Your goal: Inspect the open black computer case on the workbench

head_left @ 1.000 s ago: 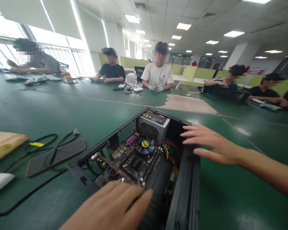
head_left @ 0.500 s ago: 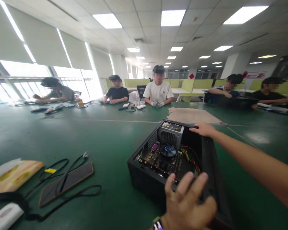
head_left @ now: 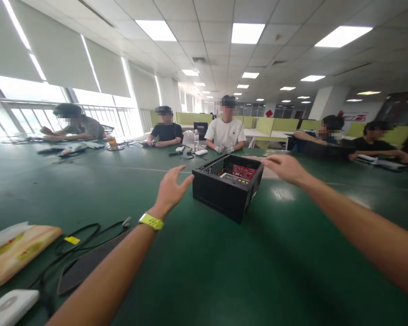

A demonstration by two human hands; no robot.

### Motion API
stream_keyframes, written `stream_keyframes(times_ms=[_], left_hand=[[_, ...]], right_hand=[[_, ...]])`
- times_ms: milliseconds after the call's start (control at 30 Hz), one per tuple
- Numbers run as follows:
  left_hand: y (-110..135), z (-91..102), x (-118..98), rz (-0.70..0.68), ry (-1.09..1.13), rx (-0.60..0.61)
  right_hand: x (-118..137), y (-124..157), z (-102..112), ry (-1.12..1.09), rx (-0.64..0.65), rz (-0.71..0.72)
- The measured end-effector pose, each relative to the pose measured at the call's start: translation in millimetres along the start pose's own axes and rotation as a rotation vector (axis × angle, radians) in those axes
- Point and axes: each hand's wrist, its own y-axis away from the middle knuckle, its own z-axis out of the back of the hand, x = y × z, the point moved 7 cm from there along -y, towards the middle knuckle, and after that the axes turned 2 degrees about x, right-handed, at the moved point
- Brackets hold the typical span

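Reaching out with both arms toward the open computer case (head_left: 228, 188), sitting well out on the green table (head_left: 197, 271), top open, red circuit board (head_left: 244, 171) and mesh side wall showing inside. Left hand (head_left: 170, 190) hanging just beside the case's near left corner, fingers (head_left: 181, 171) spread and loosely curled, not touching as far as visible. Right hand (head_left: 284, 166) hovering at the far right upper edge, fingers extended and slightly apart; contact with the rim hard to tell from this angle. Neither hand gripping anything. Judging progress: case lying at arm's length, no cover panel anywhere in view, no tool or part in hand, so any work on the insides looking not in progress right now. Wearing a yellow wristband (head_left: 151, 221) on the left wrist. Lying at near left: black cables (head_left: 88, 235), a dark flat slab (head_left: 85, 267) under the forearm, a wrapped sandwich (head_left: 17, 249), a white box (head_left: 10, 305). Sitting along the far side: several other people, plus a water bottle (head_left: 196, 141). Nothing blocking the path between hands and case; cables staying well apart.
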Motion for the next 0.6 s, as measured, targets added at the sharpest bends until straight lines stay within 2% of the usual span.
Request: stream_keyframes(times_ms=[67, 133, 233, 300, 367, 467, 500, 600], left_hand=[[-6, -41.7, -9, 0.003, 0.050, 0.051], [-2, -69.2, -20, -0.022, 0.050, 0.076], [8, -90.3, -42, -0.095, 0.058, 0.099], [7, -95.2, -53, -0.130, 0.130, 0.135], [0, -91.5, -56, -0.123, 0.230, 0.175], [-8, -80.5, -57, -0.154, 0.297, 0.315], [-6, -79.2, -59, -0.201, 0.280, 0.408], [11, -79.8, -70, -0.371, 0.143, 0.716]], right_hand=[[1, -33, -32, 0.030, 0.058, 0.042], [-9, -54, -62, 0.059, 0.075, 0.053], [-29, -67, -91, 0.115, 0.019, 0.033], [-34, -61, -100, 0.149, -0.043, 0.007], [-28, -38, -103, 0.182, -0.080, -0.026], [5, 29, -92, 0.204, -0.045, -0.022], [23, 55, -83, 0.201, -0.007, 0.028], [83, 125, -57, 0.170, 0.127, 0.364]])
